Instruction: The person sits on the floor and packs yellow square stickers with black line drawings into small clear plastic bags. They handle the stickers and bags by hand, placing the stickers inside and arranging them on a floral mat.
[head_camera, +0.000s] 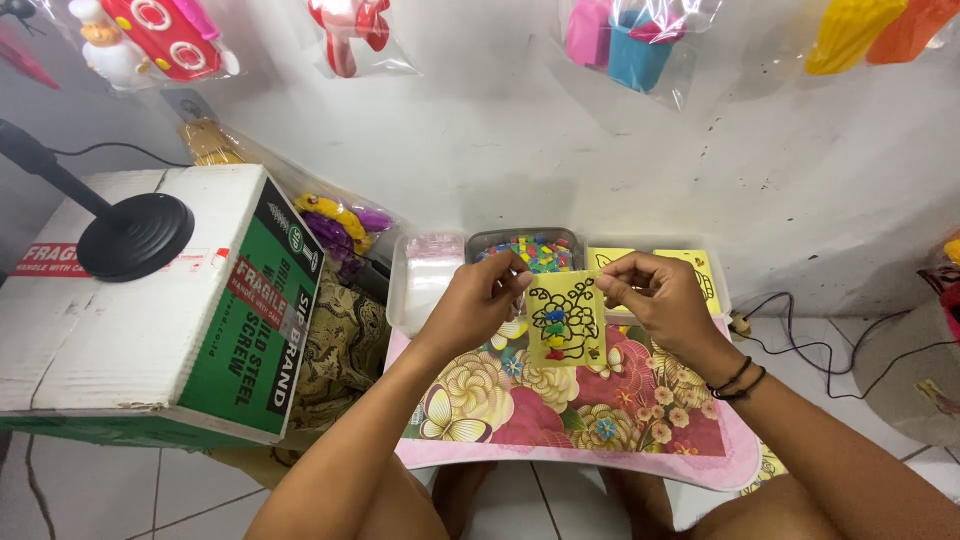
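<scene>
At nine o'clock a white and green cardboard box (150, 310) carries a round black stand base (135, 235); past it, at about eleven o'clock of the hands, a clear plastic tray of small see-through bags (430, 265) sits beside a grey tray of mixed coloured beads (532, 250), with yellow printed cards (610, 257) stacked at one o'clock. The left hand (478, 300) comes up from seven o'clock, its grip pinched shut on the top left corner of a small yellow card with a black flower outline, sleeved in clear plastic (566, 320). A little cluster of coloured pieces already lies inside the sleeve against the card, so filling looks done, while the top edge looks not yet closed. The card hangs upright at twelve o'clock over the pink flowered surface (560, 410). The right hand (655, 295), wrist banded in black, reaches in from five o'clock and pinches the top right corner
</scene>
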